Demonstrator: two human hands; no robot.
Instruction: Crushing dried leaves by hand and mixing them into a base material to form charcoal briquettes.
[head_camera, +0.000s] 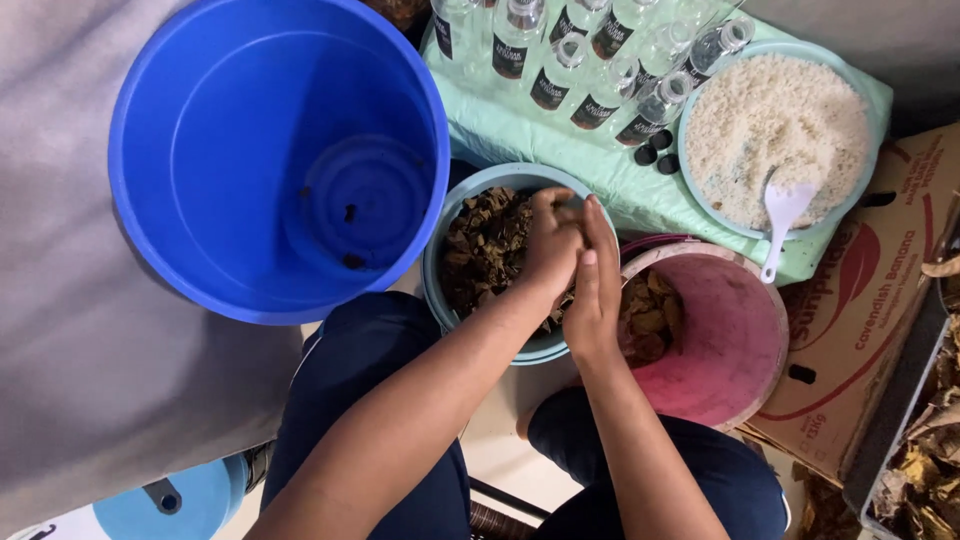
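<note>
While both hands meet over teal bowl (436, 262) | L hand (552, 245) fingers curled on dried brown leaves (480, 245) | R hand (596, 290) fingers flat, straight, touching L, nothing seen held | pink bucket (735, 345) just beside.

Left hand: left hand (550, 245) curled over the dried brown pieces (482, 245) in the teal bowl (437, 290).
Right hand: right hand (597, 290) flat, edge-on, touching the left hand.
Beside: pink bucket (735, 345); blue bucket (270, 150).
Behind: bottles (590, 55), plate of white grains (775, 130) with white spoon (783, 215).
</note>
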